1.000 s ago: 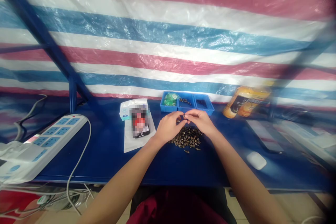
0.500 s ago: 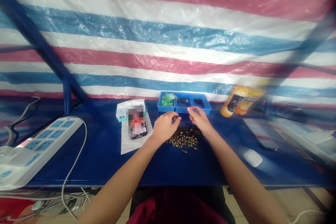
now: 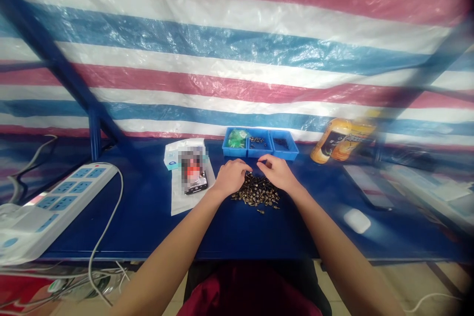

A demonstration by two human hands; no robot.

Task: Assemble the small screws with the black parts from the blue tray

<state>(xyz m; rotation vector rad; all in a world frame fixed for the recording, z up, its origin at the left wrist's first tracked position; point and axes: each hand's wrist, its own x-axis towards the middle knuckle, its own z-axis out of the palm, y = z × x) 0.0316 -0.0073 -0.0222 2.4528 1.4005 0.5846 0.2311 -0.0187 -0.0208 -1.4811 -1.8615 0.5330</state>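
My left hand [image 3: 233,177] hovers over the left edge of a pile of small brass-coloured screw-like parts [image 3: 259,193], fingers curled and pinched together. Facing it, my right hand [image 3: 277,172] is pinched, thumb against index finger, above the pile's right side. The fingertips of both hands are close together but apart. Whatever they hold is too small to make out. Just behind the hands stands a blue three-compartment tray [image 3: 259,153]. Its left section holds a green plastic bag [image 3: 237,139], the middle one several small metal parts [image 3: 256,139], the right one small dark pieces [image 3: 280,143].
Left of the pile, a phone [image 3: 196,188] lies on a white packet [image 3: 179,202]. A power strip [image 3: 70,197] with a cable is farther left. To the right are yellow-labelled bottles [image 3: 331,142], a white case [image 3: 357,220] and a second phone [image 3: 368,187].
My right hand has moved left and slightly down, away from the tray's front, toward my left hand. Its fingertips now sit over the pile. The left hand has barely shifted.
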